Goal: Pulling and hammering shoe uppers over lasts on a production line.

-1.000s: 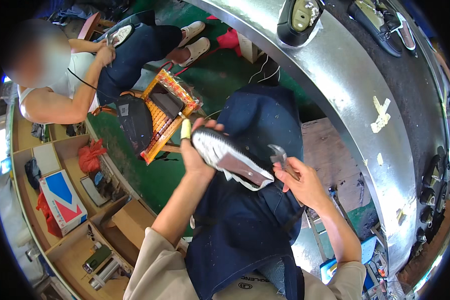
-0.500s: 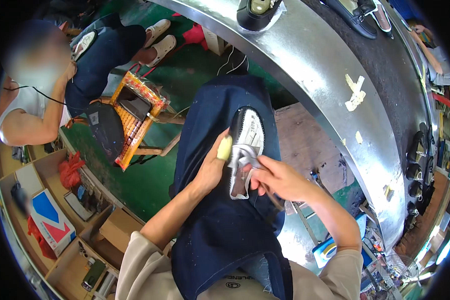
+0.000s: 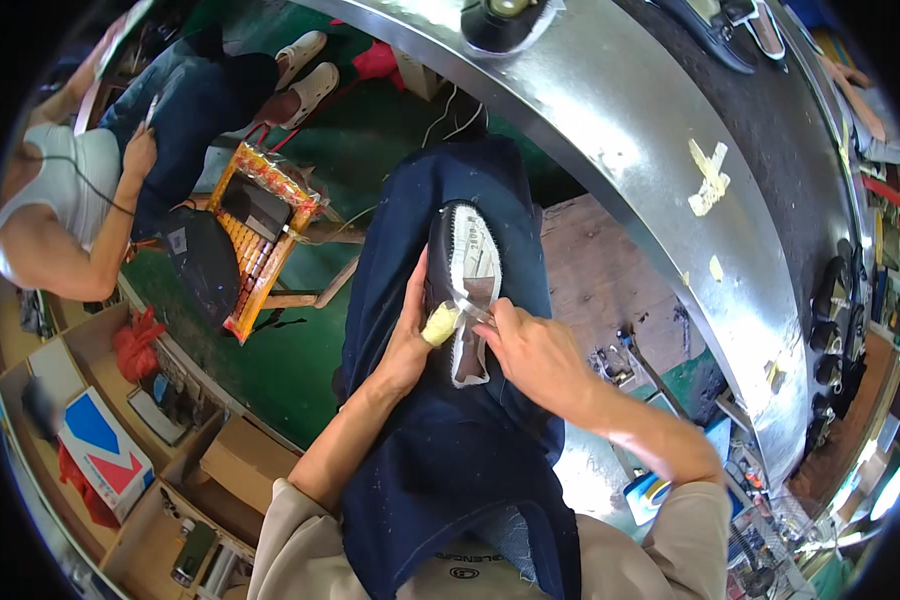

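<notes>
A dark shoe (image 3: 440,262) lies bottom up along my apron-covered lap, toe pointing away from me. Its underside shows a pale insole board (image 3: 475,245) with a stitched white edge and a brown rear part (image 3: 467,355). My left hand (image 3: 407,345) is closed round the shoe's left side, its thumb wrapped in a yellow covering and pressed near the middle of the underside. Over the right edge, my right hand (image 3: 530,350) pinches a thin silvery piece (image 3: 473,308) that reaches across the shoe toward that thumb. Whether it is a blade or a strip cannot be made out.
A metal-topped bench (image 3: 590,110) curves along the right, bearing another shoe (image 3: 505,22) and yellowish scraps (image 3: 708,180). At left, a co-worker (image 3: 70,200) sits beside a bamboo stool (image 3: 260,235). Wooden compartments (image 3: 160,490) hold boxes and bags at lower left.
The looped grey strip over the shoe no longer shows as a loop; a short silvery piece spans there now. My right hand has turned, and the co-worker has shifted.
</notes>
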{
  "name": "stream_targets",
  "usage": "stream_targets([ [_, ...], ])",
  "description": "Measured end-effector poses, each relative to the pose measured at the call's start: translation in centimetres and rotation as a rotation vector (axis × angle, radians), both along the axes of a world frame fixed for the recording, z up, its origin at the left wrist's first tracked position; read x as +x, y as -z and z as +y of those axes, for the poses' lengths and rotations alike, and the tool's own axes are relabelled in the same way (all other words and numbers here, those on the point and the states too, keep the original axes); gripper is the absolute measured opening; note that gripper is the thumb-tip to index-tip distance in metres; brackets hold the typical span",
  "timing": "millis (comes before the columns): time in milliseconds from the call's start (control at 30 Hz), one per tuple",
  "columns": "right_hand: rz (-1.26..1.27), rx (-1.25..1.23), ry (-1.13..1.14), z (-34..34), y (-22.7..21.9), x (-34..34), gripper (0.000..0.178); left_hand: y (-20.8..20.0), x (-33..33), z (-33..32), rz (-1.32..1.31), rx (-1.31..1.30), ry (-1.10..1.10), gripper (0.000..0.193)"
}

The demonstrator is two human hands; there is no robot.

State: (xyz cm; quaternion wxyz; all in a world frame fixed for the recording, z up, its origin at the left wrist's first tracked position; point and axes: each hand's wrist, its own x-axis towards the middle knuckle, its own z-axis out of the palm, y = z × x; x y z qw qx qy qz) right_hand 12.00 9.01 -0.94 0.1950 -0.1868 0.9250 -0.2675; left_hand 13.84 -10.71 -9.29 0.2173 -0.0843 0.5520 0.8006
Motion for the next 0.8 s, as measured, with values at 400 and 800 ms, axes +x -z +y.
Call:
stream_targets([
  [400, 0.102, -0.290, 0.091, 1.2, -1.8, -0.3, 0.022, -1.4, -0.1, 0.2, 0.345, -0.696, 0.079, 0.097],
  [800, 0.138, -0.081, -0.187, 0.3, 1.2, -1.6, 0.029, -1.9, 0.0, -0.9, 0.301, -0.534, 0.314, 0.133],
])
